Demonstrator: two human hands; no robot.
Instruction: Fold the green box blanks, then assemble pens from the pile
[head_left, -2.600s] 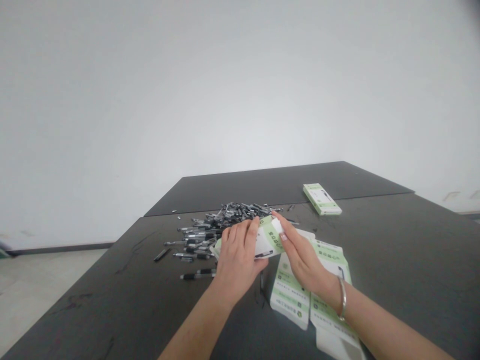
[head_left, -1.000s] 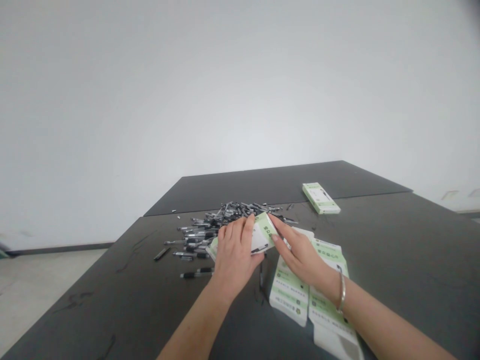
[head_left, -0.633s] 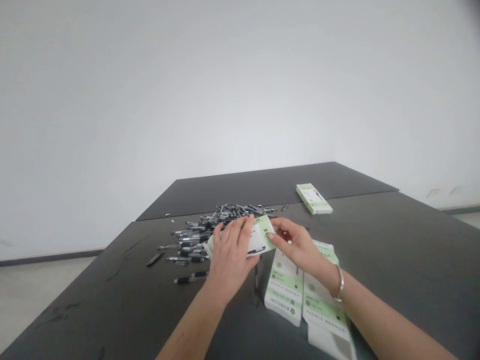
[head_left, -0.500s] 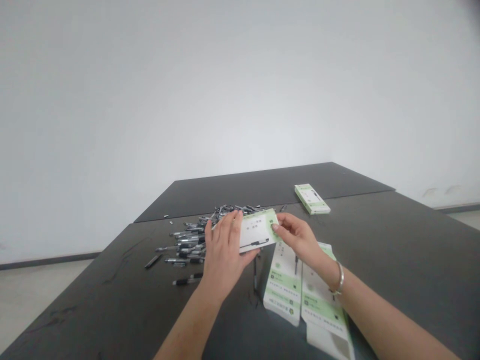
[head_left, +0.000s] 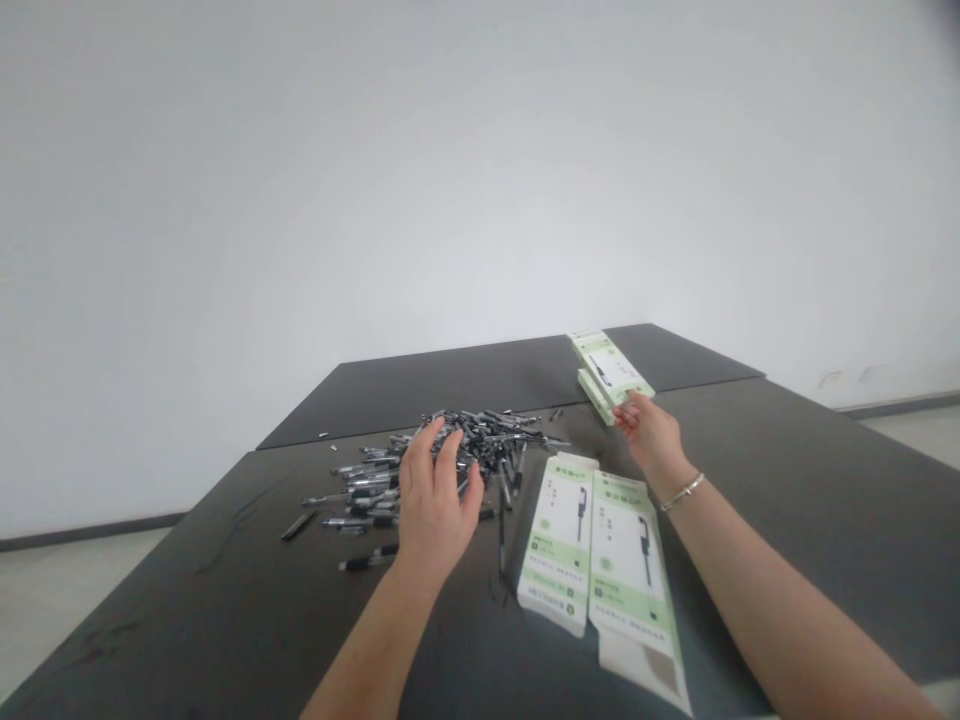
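My right hand (head_left: pixel 651 435), with a bracelet at the wrist, pinches the near end of a white and green pen box (head_left: pixel 613 365). That carton is over a second pen box (head_left: pixel 592 396), which lies on the table and is mostly covered; whether they touch I cannot tell. Over the near side of a heap of black and clear pens (head_left: pixel 487 435) is my left hand (head_left: pixel 436 505), fingers apart, nothing in it. Between my arms lie two pen cartons side by side, a left one (head_left: pixel 551 550) and a right one (head_left: pixel 626 585) with an end flap out.
The dark table (head_left: pixel 247 600) has a seam across it behind the pens. A black pen cap or clip (head_left: pixel 298 526) and a separate pen (head_left: pixel 364 563) lie left of my left hand. A pale wall (head_left: pixel 465 180) stands behind the table.
My left hand has let go of the pen box and spread its fingers. My right hand has carried that box away to the far right, over the other box.
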